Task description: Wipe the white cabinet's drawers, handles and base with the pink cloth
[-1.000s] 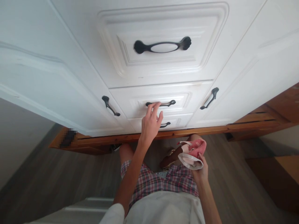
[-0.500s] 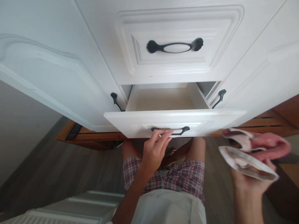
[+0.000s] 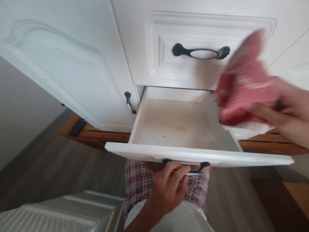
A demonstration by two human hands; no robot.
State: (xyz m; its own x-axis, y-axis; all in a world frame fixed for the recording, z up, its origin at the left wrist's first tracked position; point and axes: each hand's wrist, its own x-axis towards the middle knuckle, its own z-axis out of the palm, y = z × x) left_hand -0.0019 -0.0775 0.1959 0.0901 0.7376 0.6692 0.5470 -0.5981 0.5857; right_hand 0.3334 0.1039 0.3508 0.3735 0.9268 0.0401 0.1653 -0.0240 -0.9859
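Note:
My left hand (image 3: 169, 185) has its fingers curled around the dark handle (image 3: 201, 167) of a white drawer (image 3: 135, 149). The drawer is pulled out below another drawer front. Small dark specks and a faint stain show on its pale bottom. My right hand (image 3: 282, 112) grips a soft pink-and-white cloth item (image 3: 248, 87), held above the drawer's right side. Motion blurs the item, so I cannot tell its exact kind. It hides part of the drawer's right wall.
The closed upper drawer has a dark handle (image 3: 201, 52). A white cabinet door (image 3: 72, 80) stands to the left, over a wooden base (image 3: 108, 137). A white panelled piece (image 3: 60, 212) is at lower left, and a brown box-like thing (image 3: 277, 203) at lower right.
My left hand has pulled the drawer farther out toward me. My right hand has lifted the pink-and-white cloth item from the lower right up over the drawer's right side.

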